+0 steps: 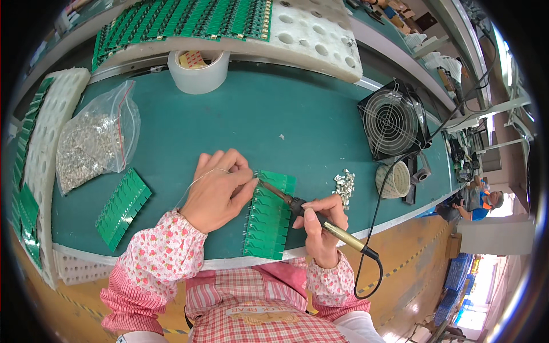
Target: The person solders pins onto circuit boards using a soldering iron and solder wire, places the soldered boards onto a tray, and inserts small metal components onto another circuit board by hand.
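My right hand (324, 226) is closed around a soldering iron (346, 237), its tip reaching the upper left edge of a green circuit board panel (270, 220). My left hand (220, 191) is closed in a pinch on a thin strand of solder wire (191, 186), with thumb and fingertips beside the iron's tip. The wire runs over the back of that hand. The panel lies flat near the table's front edge, with pins along its left side. The exact spot where wire and tip meet is too small to make out.
A second green panel (123, 210) and a bag of small metal parts (91, 143) lie left. Loose parts (344, 187), a round cup (393, 180) and a black fan (392, 120) are right. A tape roll (199, 74) stands behind; the iron's cord (374, 228) loops right.
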`<state>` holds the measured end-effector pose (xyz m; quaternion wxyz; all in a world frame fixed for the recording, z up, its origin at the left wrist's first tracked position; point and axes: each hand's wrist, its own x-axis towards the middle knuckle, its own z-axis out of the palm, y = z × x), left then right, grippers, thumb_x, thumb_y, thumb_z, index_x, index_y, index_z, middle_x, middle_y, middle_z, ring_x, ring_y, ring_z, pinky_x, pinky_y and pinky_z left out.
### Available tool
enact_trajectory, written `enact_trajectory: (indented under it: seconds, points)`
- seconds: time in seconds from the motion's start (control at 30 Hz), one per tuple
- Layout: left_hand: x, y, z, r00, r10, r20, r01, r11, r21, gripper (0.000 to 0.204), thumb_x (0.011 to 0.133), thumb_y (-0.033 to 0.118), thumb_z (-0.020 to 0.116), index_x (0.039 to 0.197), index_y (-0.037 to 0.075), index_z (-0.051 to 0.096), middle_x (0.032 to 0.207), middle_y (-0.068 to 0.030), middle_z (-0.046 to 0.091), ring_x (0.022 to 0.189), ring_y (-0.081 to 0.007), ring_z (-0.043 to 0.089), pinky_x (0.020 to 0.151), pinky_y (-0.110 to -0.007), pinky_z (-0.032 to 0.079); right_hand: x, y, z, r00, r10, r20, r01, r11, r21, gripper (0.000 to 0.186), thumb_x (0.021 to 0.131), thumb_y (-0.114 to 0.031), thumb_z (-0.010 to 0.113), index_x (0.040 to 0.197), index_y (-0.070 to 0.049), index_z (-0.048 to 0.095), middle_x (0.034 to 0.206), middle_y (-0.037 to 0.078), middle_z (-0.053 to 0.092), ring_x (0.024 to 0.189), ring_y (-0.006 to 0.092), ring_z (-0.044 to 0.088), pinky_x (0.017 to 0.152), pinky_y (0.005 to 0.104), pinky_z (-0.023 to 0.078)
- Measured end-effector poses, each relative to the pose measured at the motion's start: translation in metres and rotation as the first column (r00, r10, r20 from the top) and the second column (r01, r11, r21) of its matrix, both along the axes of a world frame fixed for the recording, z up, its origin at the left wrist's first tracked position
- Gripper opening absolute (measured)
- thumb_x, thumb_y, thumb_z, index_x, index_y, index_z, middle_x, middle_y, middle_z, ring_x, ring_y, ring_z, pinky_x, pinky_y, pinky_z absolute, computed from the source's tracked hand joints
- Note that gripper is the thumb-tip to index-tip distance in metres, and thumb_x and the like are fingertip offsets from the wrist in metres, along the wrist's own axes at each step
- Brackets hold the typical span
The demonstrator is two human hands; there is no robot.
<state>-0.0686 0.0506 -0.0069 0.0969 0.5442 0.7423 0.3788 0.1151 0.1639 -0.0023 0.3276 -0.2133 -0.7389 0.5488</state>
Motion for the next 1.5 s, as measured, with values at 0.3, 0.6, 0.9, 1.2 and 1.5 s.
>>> enact_trajectory:
  seconds: [0.3, 0.6, 0.9, 1.2, 1.5]
  points:
    - [0.019, 0.008, 0.027, 0.983, -0.04, -0.18, 0.058, 0.994, 0.094, 0.006, 0.077, 0.005, 0.057, 0.082, 0.002, 0.055, 0.089, -0.0089, 0.052, 0.083, -0.0275, 0.049, 0.075, -0.038, 0.035, 0.024, 0.008, 0.014, 0.98, -0.2, 0.022, 0.175, 0.9, 0.399, 0.021, 0.077, 0.003, 0.066, 0.096, -0.007, 0.066, 0.069, 0.007, 0.061, 0.06, 0.0144, 0.059, 0.053, 0.0265, 0.047]
    - [0.073, -0.041, 0.038, 0.953, -0.075, -0.293, 0.09, 0.995, 0.039, 0.01, 0.077, 0.01, 0.06, 0.077, 0.002, 0.055, 0.085, -0.0112, 0.053, 0.086, -0.0306, 0.049, 0.083, -0.043, 0.034, 0.043, -0.006, 0.015, 0.983, 0.077, 0.169, -0.178, 0.65, 0.739, 0.021, 0.069, -0.013, 0.065, 0.089, -0.013, 0.061, 0.084, 0.007, 0.045, 0.074, 0.0226, 0.05, 0.064, 0.0323, 0.042]
    - [0.068, -0.047, 0.027, 0.953, 0.221, -0.209, -0.191, 0.969, 0.155, 0.014, 0.073, 0.011, 0.068, 0.068, 0.003, 0.058, 0.091, -0.0091, 0.058, 0.094, -0.029, 0.052, 0.089, -0.041, 0.033, 0.041, 0.006, 0.009, 0.996, 0.056, 0.069, -0.087, 0.745, 0.661, 0.036, 0.072, -0.007, 0.069, 0.106, -0.012, 0.064, 0.084, 0.007, 0.053, 0.073, 0.0218, 0.055, 0.062, 0.0313, 0.045]
    - [0.036, -0.036, 0.005, 0.9, 0.421, 0.111, -0.433, 0.893, 0.121, 0.016, 0.072, 0.012, 0.071, 0.063, 0.005, 0.06, 0.088, -0.0044, 0.062, 0.087, -0.024, 0.055, 0.087, -0.038, 0.033, 0.025, -0.007, 0.007, 0.989, -0.131, -0.069, 0.12, 0.983, -0.137, 0.012, 0.093, -0.008, 0.053, 0.101, 0.0, 0.052, 0.072, 0.006, 0.058, 0.056, 0.0078, 0.054, 0.051, 0.0202, 0.044]
    - [0.036, -0.038, 0.002, 0.933, 0.35, 0.086, -0.358, 0.928, 0.103, 0.018, 0.07, 0.01, 0.071, 0.06, 0.003, 0.058, 0.092, -0.0046, 0.062, 0.091, -0.0239, 0.054, 0.091, -0.038, 0.03, 0.01, -0.008, 0.001, 0.995, -0.052, -0.08, 0.032, 0.971, -0.237, 0.015, 0.093, -0.012, 0.053, 0.095, 0.0, 0.044, 0.074, 0.008, 0.056, 0.052, 0.0089, 0.054, 0.046, 0.0216, 0.045]
